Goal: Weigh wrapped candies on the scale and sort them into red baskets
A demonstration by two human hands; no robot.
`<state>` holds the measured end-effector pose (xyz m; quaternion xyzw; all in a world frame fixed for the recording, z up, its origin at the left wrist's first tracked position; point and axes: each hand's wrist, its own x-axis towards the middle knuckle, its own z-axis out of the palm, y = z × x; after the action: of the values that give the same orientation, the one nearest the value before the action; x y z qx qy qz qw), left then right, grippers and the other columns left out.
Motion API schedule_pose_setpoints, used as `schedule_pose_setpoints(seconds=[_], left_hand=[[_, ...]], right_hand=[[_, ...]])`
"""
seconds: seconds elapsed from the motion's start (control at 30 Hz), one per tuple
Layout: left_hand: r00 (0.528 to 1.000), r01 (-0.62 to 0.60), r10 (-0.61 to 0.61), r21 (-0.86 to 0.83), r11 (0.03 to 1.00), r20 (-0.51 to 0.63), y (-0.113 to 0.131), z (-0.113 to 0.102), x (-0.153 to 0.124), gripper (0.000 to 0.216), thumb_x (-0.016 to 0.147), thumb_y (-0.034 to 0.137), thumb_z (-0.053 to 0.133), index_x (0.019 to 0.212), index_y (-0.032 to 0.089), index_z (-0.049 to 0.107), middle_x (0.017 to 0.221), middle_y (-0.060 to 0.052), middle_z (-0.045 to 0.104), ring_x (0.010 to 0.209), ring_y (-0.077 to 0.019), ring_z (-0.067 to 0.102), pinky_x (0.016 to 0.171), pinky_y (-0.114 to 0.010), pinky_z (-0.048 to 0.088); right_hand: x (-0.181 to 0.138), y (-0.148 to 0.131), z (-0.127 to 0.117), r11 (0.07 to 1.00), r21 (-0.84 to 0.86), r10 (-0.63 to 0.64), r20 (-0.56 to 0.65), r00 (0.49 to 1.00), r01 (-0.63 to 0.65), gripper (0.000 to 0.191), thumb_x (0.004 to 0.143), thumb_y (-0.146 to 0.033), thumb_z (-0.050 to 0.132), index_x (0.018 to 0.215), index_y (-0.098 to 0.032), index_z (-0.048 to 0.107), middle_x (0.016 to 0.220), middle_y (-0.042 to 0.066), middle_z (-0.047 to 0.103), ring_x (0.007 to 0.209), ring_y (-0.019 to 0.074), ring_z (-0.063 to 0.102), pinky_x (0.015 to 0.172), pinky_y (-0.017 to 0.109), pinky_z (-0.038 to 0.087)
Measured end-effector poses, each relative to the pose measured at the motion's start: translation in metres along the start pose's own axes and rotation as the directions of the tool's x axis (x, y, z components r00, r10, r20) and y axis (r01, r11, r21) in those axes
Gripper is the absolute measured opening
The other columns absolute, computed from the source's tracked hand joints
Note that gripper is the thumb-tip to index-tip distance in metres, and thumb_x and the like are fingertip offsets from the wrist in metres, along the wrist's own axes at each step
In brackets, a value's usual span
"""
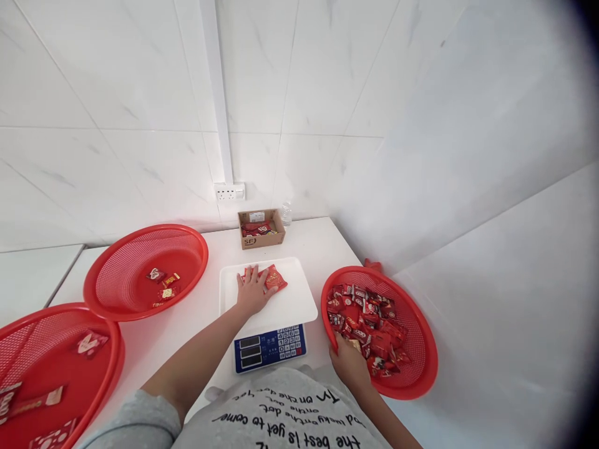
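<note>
My left hand (251, 292) lies flat with fingers spread on red candy packets (272, 277) that sit on the white tray of a digital scale (290, 305). The scale's blue keypad panel (269, 348) faces me. My right hand (349, 365) reaches into the near rim of a red mesh basket (421, 368) full of red wrapped candies (369, 324); its fingers curl over the candies, and what they hold is hidden.
Two more red mesh baskets stand at the left, one (140, 249) with a few packets, one (28, 349) at the near left edge. A small cardboard box (261, 229) with packets sits by the wall under a socket (229, 191). Tiled walls close the corner.
</note>
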<state>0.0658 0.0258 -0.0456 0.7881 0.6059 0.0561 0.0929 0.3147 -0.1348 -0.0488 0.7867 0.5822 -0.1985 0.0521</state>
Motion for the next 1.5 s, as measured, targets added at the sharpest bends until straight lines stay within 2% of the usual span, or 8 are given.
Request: schedule_pose_setpoints(seconds=[0.2,0.4,0.53,0.7,0.83,1.0,1.2,1.5], left_hand=[[1.0,0.008,-0.008,-0.01,1.0,0.024,0.006,0.007,-0.002,0.063,0.083,0.06,0.022,0.136,0.028,0.031,0.144,-0.008,0.029,0.134,-0.0303,0.014,0.104,-0.055,0.008],[0.978,-0.204,0.204,0.0,0.979,0.052,-0.013,0.0,-0.004,0.057,0.084,0.056,0.028,0.135,0.031,0.034,0.14,-0.006,0.036,0.129,-0.0286,0.025,0.106,-0.052,0.007],[0.941,-0.337,0.336,0.021,0.941,0.048,-0.024,-0.007,-0.004,0.059,0.083,0.059,0.031,0.134,0.031,0.036,0.144,-0.004,0.029,0.134,-0.0277,0.016,0.107,-0.05,0.001],[0.995,-0.083,0.084,-0.018,0.996,0.058,-0.015,-0.004,0.001,0.073,0.078,0.066,0.028,0.138,0.025,0.028,0.148,-0.012,0.017,0.135,-0.0322,0.008,0.105,-0.053,0.006],[0.992,0.115,-0.112,-0.042,0.993,0.064,0.002,0.003,0.004,0.073,0.08,0.065,0.019,0.137,0.021,0.03,0.147,-0.014,0.018,0.135,-0.0331,0.01,0.104,-0.055,0.01],[0.999,-0.037,0.037,-0.004,0.999,0.028,-0.005,0.008,0.007,0.068,0.083,0.061,0.021,0.135,0.02,0.035,0.146,-0.013,0.022,0.134,-0.0313,0.013,0.105,-0.052,0.01],[0.955,-0.294,0.294,-0.021,0.956,0.031,-0.024,0.004,0.014,0.067,0.083,0.062,0.024,0.137,0.023,0.031,0.146,-0.008,0.024,0.134,-0.0285,0.015,0.108,-0.046,0.01],[0.998,-0.048,0.039,-0.217,0.975,-0.046,-0.05,-0.014,-0.011,0.063,0.086,0.053,0.028,0.139,0.02,0.022,0.147,-0.01,0.021,0.136,-0.0258,0.012,0.107,-0.049,0.014]], right_hand=[[0.0,0.0,0.0,1.0,0.006,0.007,-0.002,1.0,-0.007,0.045,0.085,-0.024,0.031,0.127,-0.012,0.043,0.113,0.016,0.059,0.103,0.0239,0.055,0.082,0.032,0.04],[-0.001,-0.001,0.0,1.0,0.005,0.004,-0.025,1.0,-0.004,0.043,0.085,-0.022,0.032,0.124,-0.013,0.045,0.106,0.015,0.062,0.101,0.0231,0.056,0.082,0.031,0.04],[-0.002,-0.003,-0.002,1.0,-0.008,0.007,-0.029,1.0,-0.008,0.042,0.084,-0.024,0.033,0.123,-0.013,0.046,0.106,0.015,0.062,0.097,0.0237,0.057,0.08,0.032,0.04],[-0.002,-0.004,-0.003,1.0,-0.008,0.019,-0.019,1.0,-0.019,0.04,0.084,-0.024,0.033,0.121,-0.014,0.047,0.106,0.014,0.062,0.096,0.0234,0.057,0.078,0.032,0.041],[-0.002,-0.004,-0.002,1.0,-0.019,0.017,-0.029,0.999,-0.018,0.04,0.083,-0.023,0.033,0.119,-0.013,0.048,0.105,0.015,0.062,0.095,0.0236,0.057,0.077,0.032,0.04],[-0.001,-0.003,0.0,1.0,-0.004,0.006,-0.036,0.999,-0.006,0.04,0.084,-0.024,0.033,0.121,-0.014,0.047,0.106,0.015,0.062,0.097,0.0233,0.056,0.079,0.031,0.04],[-0.003,-0.005,-0.002,1.0,-0.015,0.026,-0.018,0.999,-0.027,0.042,0.084,-0.023,0.034,0.123,-0.013,0.046,0.106,0.015,0.061,0.099,0.0243,0.055,0.08,0.032,0.039],[-0.002,-0.005,-0.002,0.999,-0.023,0.03,-0.014,0.999,-0.03,0.042,0.084,-0.022,0.034,0.122,-0.013,0.046,0.108,0.015,0.061,0.1,0.0233,0.055,0.081,0.03,0.039]])
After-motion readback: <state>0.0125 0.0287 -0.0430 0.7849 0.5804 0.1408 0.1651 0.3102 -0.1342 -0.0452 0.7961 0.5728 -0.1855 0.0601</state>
